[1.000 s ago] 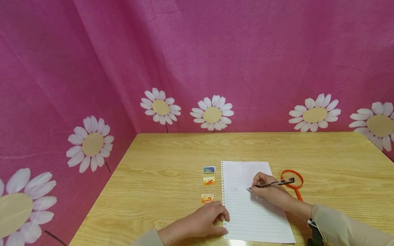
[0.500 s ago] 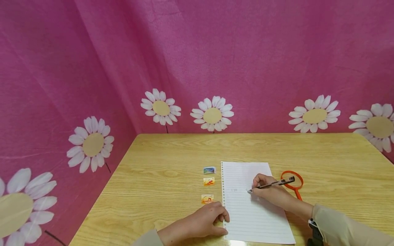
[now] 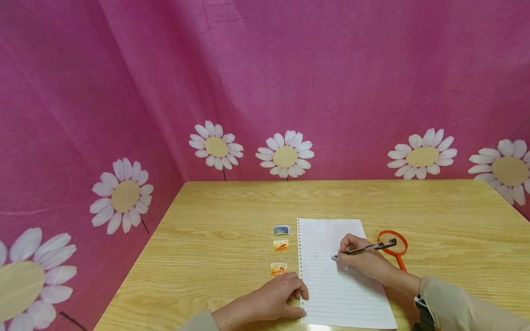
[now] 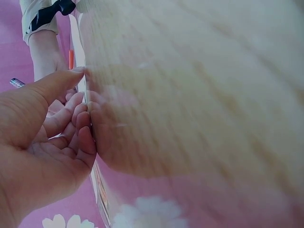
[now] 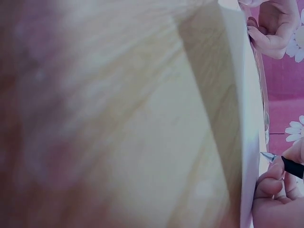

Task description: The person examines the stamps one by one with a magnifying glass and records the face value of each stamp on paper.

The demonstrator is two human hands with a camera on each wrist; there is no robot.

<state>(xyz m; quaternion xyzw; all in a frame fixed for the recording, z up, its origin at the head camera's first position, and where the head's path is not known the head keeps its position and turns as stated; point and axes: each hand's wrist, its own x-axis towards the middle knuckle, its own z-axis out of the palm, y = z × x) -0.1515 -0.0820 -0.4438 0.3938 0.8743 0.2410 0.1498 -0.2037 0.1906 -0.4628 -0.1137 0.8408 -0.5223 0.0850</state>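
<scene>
Head: magnifier (image 3: 398, 254) partly behind pen (image 3: 370, 248)

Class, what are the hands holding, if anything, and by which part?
The right hand holds a pen near its writing tip; the left hand holds nothing.

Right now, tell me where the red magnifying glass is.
In the head view, the red magnifying glass lies on the table, just right of the lined paper, partly behind the pen in the right hand.
</scene>
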